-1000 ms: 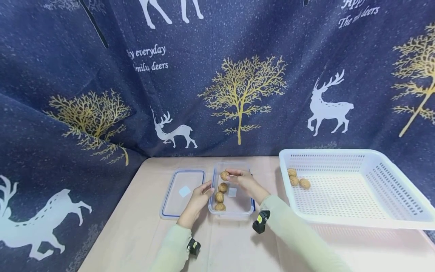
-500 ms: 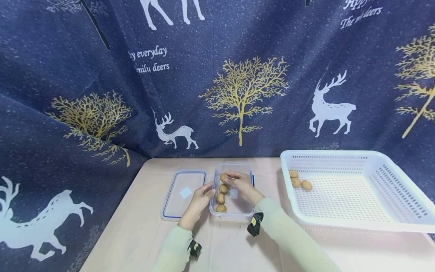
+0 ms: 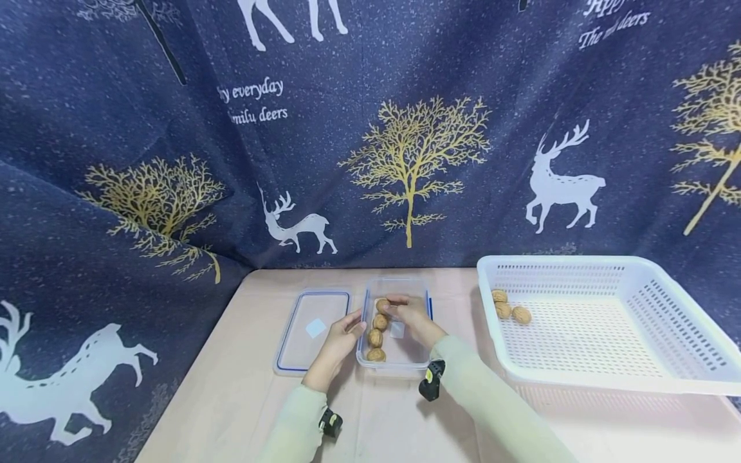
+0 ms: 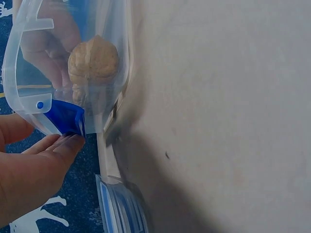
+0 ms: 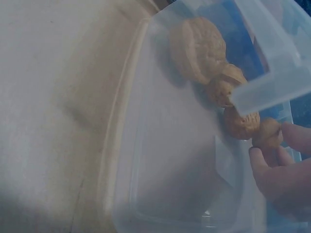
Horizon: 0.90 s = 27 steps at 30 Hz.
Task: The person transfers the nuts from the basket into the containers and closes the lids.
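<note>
A clear plastic food container [image 3: 399, 365] with a blue seal stands in front of me. Along its left side several walnuts [image 3: 375, 337] lie in a row. At the far end of that row, my right hand [image 3: 412, 313] pinches a walnut [image 5: 267, 133] between thumb and fingers, down inside the container. My left hand [image 3: 338, 341] is at the container's left wall, fingers fairly straight. In the left wrist view its fingertips touch the blue latch flap [image 4: 67, 117], with one walnut [image 4: 93, 60] showing through the clear wall.
To the left lies the container's blue-edged lid [image 3: 289, 360], flat on the pink-covered table [image 3: 231, 399]. A large white perforated basket [image 3: 683, 382] stands at the right, with 3 walnuts [image 3: 521, 315] in its left corner. A dark blue printed curtain [image 3: 324, 148] hangs behind the table.
My right hand has lowered the walnut into the container and brought it slightly nearer, up to the row's far end. The left hand stays at the container's side.
</note>
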{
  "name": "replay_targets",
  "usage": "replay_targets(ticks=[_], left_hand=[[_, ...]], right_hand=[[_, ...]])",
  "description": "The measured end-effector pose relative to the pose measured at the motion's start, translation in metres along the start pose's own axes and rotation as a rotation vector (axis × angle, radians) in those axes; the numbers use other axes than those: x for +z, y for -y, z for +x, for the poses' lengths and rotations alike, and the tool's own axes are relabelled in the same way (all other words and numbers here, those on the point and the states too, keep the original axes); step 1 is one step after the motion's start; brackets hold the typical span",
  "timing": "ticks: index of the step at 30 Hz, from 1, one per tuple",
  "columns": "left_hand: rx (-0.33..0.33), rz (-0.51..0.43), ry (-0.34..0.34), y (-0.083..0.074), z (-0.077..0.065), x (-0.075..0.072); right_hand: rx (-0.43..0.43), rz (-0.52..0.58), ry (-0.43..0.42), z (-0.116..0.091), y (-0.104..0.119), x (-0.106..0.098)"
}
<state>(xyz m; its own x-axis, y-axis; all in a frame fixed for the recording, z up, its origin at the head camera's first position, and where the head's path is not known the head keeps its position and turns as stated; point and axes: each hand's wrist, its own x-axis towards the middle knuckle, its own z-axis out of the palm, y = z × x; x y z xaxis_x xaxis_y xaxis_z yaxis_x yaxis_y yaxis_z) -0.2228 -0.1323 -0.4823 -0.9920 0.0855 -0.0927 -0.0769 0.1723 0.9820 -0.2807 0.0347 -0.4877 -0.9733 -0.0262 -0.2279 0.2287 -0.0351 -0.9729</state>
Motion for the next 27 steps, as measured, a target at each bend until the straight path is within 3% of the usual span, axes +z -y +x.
replay_targets(ticks=[15, 21, 27], left_hand=[[0.0, -0.002, -0.004, 0.0, 0.001, 0.002], [0.007, 0.0, -0.006, 0.0, 0.001, 0.001], [0.012, 0.01, -0.009, -0.004, -0.002, 0.0]], right_hand=[[-0.002, 0.035, 0.028, -0.002, 0.003, -0.001], [0.003, 0.08, 0.072, -0.007, 0.021, -0.005], [-0.07, 0.107, 0.106, -0.006, 0.039, -0.007]])
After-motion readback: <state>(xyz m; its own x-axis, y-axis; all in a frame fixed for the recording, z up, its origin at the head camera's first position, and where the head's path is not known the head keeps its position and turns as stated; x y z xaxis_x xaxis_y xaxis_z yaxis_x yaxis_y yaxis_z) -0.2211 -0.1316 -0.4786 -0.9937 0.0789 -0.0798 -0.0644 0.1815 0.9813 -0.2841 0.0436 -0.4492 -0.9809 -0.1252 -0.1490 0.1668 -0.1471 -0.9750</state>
